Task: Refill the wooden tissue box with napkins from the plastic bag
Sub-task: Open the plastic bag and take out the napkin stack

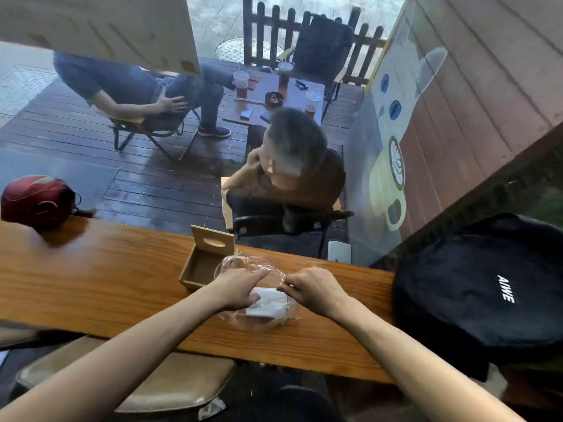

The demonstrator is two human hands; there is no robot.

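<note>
A wooden tissue box (199, 268) stands open and looks empty on the wooden counter (91, 278), its slotted lid (213, 239) tipped up at the back. Just right of it lies a clear plastic bag (240, 263) holding a white stack of napkins (268, 303). My left hand (240, 289) reaches into the bag's mouth, fingers at the stack's left end. My right hand (313, 289) pinches the bag's plastic edge at the stack's right side.
A black backpack (481, 287) rests on the counter's right end. A red helmet (36, 201) sits at the far left. Behind the glass, people sit at a patio table with drinks. A padded stool (170, 382) is below the counter.
</note>
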